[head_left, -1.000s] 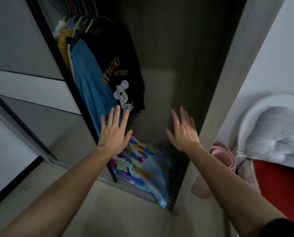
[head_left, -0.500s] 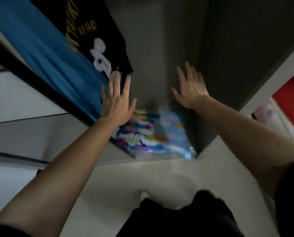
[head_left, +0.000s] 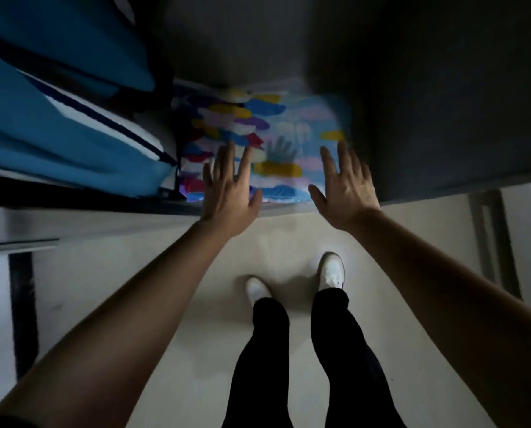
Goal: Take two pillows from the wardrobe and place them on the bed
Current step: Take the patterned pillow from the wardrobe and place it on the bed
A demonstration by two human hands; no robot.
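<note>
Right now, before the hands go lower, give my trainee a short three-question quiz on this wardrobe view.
1. True or false: the left hand is closed around the colourful pillow.
2. What hangs to the left of that pillow inside the wardrobe? A) a red towel B) blue clothing C) a wicker basket
3. Fill in: the right hand has its fingers ____ (spread or curled).

Key
1. False: both hands are open above the pillow, gripping nothing.
2. B: blue clothing.
3. Spread.
</note>
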